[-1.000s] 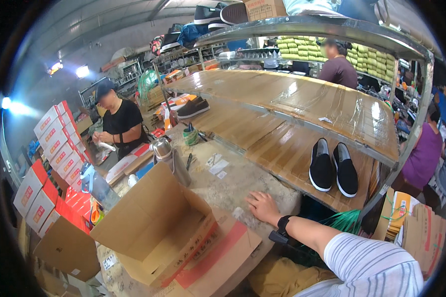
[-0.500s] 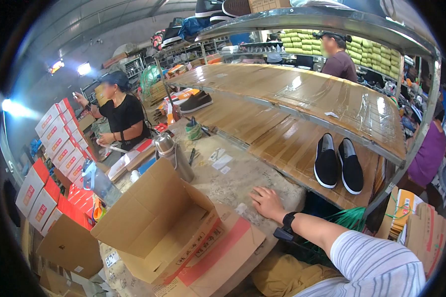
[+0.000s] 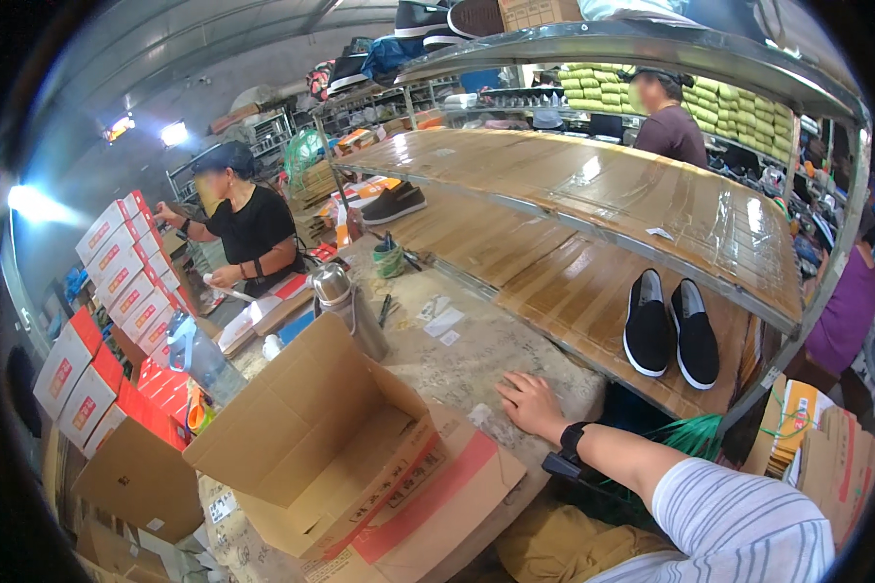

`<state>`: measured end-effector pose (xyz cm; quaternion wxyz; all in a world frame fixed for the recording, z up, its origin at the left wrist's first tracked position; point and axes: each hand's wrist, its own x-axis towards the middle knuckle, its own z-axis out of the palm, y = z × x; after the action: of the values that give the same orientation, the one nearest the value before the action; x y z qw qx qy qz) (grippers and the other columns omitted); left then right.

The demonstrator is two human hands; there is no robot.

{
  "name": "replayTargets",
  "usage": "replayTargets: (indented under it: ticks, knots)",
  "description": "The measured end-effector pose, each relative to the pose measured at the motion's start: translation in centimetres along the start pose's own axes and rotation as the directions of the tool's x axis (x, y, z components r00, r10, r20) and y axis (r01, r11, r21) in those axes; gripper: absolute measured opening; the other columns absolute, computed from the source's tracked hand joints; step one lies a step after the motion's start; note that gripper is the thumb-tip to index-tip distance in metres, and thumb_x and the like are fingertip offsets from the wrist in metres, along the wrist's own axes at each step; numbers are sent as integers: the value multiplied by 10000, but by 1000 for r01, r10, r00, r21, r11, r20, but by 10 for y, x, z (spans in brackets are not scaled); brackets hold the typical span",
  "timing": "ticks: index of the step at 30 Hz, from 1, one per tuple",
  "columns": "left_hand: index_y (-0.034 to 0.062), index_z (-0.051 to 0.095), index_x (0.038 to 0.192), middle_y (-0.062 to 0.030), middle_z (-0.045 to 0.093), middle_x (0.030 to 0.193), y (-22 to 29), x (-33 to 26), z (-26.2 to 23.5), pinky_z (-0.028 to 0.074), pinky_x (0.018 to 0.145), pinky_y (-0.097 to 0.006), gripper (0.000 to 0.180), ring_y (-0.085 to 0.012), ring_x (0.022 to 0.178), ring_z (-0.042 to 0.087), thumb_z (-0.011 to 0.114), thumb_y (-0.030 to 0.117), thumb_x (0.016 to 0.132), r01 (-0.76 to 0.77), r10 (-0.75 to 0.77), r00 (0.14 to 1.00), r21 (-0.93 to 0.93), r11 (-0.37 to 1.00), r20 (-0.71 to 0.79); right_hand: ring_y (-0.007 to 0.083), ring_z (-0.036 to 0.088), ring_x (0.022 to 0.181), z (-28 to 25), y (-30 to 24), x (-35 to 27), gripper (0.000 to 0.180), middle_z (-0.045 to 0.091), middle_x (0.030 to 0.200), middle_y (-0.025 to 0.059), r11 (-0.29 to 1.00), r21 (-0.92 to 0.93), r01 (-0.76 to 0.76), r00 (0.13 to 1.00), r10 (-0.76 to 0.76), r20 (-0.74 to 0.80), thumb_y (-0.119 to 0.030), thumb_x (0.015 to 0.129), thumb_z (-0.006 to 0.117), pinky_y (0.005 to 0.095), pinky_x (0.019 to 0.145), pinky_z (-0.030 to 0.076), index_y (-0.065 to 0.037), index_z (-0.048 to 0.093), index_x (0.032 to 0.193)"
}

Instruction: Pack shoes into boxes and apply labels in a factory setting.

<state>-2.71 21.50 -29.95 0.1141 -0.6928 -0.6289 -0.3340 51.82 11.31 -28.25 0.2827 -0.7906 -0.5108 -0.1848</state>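
- Right hand (image 3: pixel 530 403) is lying flat, palm down, fingers loosely spread, on the speckled worktop (image 3: pixel 457 364); it is gripping nothing. A dark wristband is sitting on that wrist, a striped sleeve further up the arm.
- Left hand is not showing anywhere in the head view.
- Nearest thing to the right hand: an open cardboard carton (image 3: pixel 345 457), just beside it to the left, flaps standing open, one flap with a red stripe lying flat toward the person. Hand and carton are not touching.
- Behind the carton a steel flask (image 3: pixel 348 309) is standing upright; small paper slips (image 3: pixel 439 321) are lying near it on the worktop.
- A green cup (image 3: pixel 389 260) holding pens is sitting further back.
- To the right of the hand, a pair of black slip-on shoes (image 3: pixel 669 330) is resting on the lower wooden shelf (image 3: pixel 564 291), well apart from the hand.
- At left, red-and-white shoe boxes (image 3: pixel 117 282) are stacked in rows.
- A co-worker in a black top (image 3: pixel 248 233) is reaching toward those boxes; another person (image 3: pixel 669 121) is standing behind the upper shelf.
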Motion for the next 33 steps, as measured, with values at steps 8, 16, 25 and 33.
replayTargets:
  ticks: [8, 16, 25, 33]
  knots:
    - [139, 706, 1077, -124, 663, 1098, -1, 0, 0, 455, 929, -408, 359, -316, 1086, 592, 479, 78, 806, -57, 57, 998, -1, 998, -22, 269, 471, 1210, 0, 1, -1, 325, 542, 1279, 98, 1000, -3, -4, 1000, 4, 11, -236, 838, 576, 412, 992, 360, -155, 643, 1146]
    - [107, 707, 1061, -148, 660, 1091, 3, 3, -2, 457, 932, -412, 322, -329, 1072, 595, 492, 115, 821, -43, 43, 999, -29, 999, -31, 268, 480, 1199, -1, -1, 1, 304, 548, 1273, 95, 1000, 2, -7, 1000, 7, 2, -239, 841, 575, 410, 987, 364, -152, 658, 1120]
    - [107, 705, 1064, -158, 664, 1069, 4, 3, -2, 466, 916, -415, 329, -339, 1055, 598, 502, 106, 804, -42, 41, 998, -13, 999, -51, 273, 481, 1197, -1, -1, 0, 311, 547, 1276, 95, 1000, -4, -5, 1000, 5, 0, -236, 843, 573, 414, 988, 363, -154, 655, 1132]
    - [111, 698, 1077, -155, 649, 1111, 4, 2, -3, 466, 915, -414, 354, -345, 1047, 597, 501, 89, 783, -21, 22, 999, 20, 1000, -32, 275, 485, 1193, 1, 0, 0, 309, 556, 1263, 95, 1000, -12, -6, 1000, 6, -6, -226, 835, 571, 412, 984, 370, -156, 663, 1121]
